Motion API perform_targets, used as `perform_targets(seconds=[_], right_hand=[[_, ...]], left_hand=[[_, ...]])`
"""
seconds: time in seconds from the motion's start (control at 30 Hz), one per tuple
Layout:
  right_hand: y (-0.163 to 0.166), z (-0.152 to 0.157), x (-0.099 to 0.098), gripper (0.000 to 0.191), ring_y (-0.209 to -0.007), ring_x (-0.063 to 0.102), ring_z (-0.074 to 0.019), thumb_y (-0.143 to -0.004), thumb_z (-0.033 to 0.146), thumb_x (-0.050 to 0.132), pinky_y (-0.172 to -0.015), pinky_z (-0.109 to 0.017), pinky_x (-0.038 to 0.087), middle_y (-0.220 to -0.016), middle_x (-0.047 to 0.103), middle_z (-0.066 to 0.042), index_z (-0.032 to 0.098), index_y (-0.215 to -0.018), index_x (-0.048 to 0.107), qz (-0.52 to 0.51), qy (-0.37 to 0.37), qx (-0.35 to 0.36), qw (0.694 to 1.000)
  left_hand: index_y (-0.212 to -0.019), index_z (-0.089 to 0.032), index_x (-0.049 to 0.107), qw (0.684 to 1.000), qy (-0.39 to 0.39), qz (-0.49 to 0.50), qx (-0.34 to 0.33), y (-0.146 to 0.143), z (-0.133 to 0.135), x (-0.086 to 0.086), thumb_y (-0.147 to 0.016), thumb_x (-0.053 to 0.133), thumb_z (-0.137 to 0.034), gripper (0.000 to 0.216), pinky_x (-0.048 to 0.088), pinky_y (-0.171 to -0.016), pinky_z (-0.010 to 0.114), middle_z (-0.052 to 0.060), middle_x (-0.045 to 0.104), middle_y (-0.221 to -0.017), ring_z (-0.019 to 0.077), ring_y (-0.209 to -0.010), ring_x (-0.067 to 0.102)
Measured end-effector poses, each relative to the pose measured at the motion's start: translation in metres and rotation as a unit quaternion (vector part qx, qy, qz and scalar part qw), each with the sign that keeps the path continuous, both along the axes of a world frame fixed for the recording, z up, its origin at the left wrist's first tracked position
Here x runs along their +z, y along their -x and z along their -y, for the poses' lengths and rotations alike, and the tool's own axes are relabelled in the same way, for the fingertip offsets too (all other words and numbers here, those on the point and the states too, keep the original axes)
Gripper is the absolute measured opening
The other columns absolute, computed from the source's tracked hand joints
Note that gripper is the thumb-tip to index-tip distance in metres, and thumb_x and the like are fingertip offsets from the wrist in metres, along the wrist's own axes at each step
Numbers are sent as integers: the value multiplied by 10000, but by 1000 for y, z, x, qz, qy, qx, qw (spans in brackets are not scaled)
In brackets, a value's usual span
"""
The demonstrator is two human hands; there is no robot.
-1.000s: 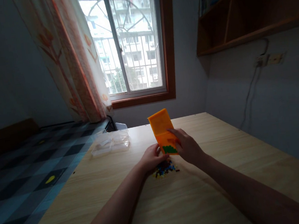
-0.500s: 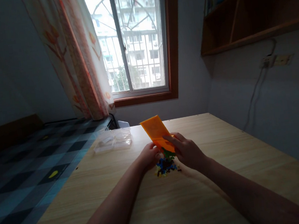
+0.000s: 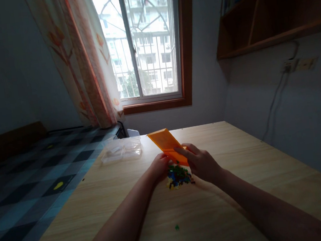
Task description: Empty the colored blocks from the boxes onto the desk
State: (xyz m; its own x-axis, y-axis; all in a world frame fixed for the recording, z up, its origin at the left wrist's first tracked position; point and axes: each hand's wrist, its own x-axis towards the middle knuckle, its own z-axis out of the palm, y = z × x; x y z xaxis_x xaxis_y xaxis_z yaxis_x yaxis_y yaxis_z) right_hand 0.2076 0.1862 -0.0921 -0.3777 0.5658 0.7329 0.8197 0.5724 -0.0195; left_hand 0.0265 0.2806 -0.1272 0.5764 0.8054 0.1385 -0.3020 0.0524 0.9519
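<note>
As the orange case point(image 3: 165, 142), pinched by left hand point(image 3: 160, 167) and right hand point(image 3: 202, 163), tilts further, green pieces point(image 3: 178, 169) spill onto the pile point(image 3: 178, 181).

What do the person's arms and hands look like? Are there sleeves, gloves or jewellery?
The left forearm and right forearm are bare, no sleeve in view. The left hand and right hand wear no gloves; no watch or ring shows, though the light is dim.

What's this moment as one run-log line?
left hand: holds orange box | right hand: holds orange box | box tilted over pile of coloured bits | table: stray green bit, clear tray
</note>
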Motion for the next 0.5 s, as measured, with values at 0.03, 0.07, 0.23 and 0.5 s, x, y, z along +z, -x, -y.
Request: perform_targets(seconds=[0.03,0.07,0.23,0.5], right_hand=[[-1,0,0,719,-956,661,-185,-837,16,453,-736,-280,601,-1347,559,-93,296,-1500,433,1,-9,1,1000],[-2,0,0,706,-958,662,-184,-845,19,449,-730,-277,598,-1351,557,-96,292,-1496,438,-1,-19,3,1000],[-10,-1,0,657,-954,663,-154,-875,16,436,-740,-246,584,-1355,564,-92,297,-1467,480,-2,-51,30,998],[-13,-2,-2,599,-1022,664,-151,-880,11,424,-815,-273,591,-1335,598,-58,309,-1373,585,21,-50,76,996]], left_hand=[[-945,-117,726,1000,4,8,0,0,1,1,-746,709,-211,221,566,-812,400,113,755,-928,263,-856,722],[-946,-117,732,1000,7,16,0,0,1,3,-712,695,-192,249,561,-830,407,122,757,-936,278,-875,723],[-941,-126,736,999,16,40,1,2,5,8,-669,665,-186,287,547,-877,409,124,758,-942,289,-923,720],[-928,-122,745,999,12,30,-34,0,15,16,-760,706,-324,265,540,-877,419,144,757,-955,301,-927,714]])
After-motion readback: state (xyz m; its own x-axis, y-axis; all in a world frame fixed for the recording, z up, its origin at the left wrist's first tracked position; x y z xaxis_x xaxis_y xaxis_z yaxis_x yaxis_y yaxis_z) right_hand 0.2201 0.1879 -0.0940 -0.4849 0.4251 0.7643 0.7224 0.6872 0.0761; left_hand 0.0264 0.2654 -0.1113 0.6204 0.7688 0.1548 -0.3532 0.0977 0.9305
